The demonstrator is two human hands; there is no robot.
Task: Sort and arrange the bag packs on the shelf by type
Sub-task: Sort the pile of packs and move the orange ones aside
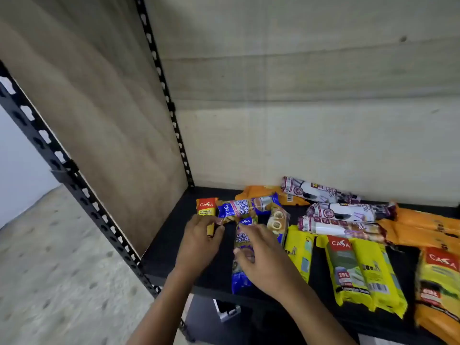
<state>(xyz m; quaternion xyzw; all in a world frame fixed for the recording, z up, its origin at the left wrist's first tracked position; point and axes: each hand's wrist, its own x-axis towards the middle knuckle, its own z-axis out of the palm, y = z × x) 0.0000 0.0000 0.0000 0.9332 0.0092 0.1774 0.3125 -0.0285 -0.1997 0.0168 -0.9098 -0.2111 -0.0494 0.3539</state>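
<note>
Bag packs lie scattered on a black shelf (171,245). My left hand (199,241) pinches a small orange-yellow pack (206,207) at its near end. My right hand (263,260) rests on a blue pack (242,236) that lies lengthwise toward me, fingers curled around it. A second blue pack (246,207) lies crosswise behind both hands, and a third (277,221) sits just right of them. Further right are purple-and-white packs (348,212), yellow packs (361,272) and orange packs (423,227).
A wooden side panel (99,120) and black perforated uprights (164,90) close the shelf on the left. The pale back wall (298,108) stands behind the packs. A speckled floor (49,270) shows at lower left, and a small grey object (226,311) sits below the shelf.
</note>
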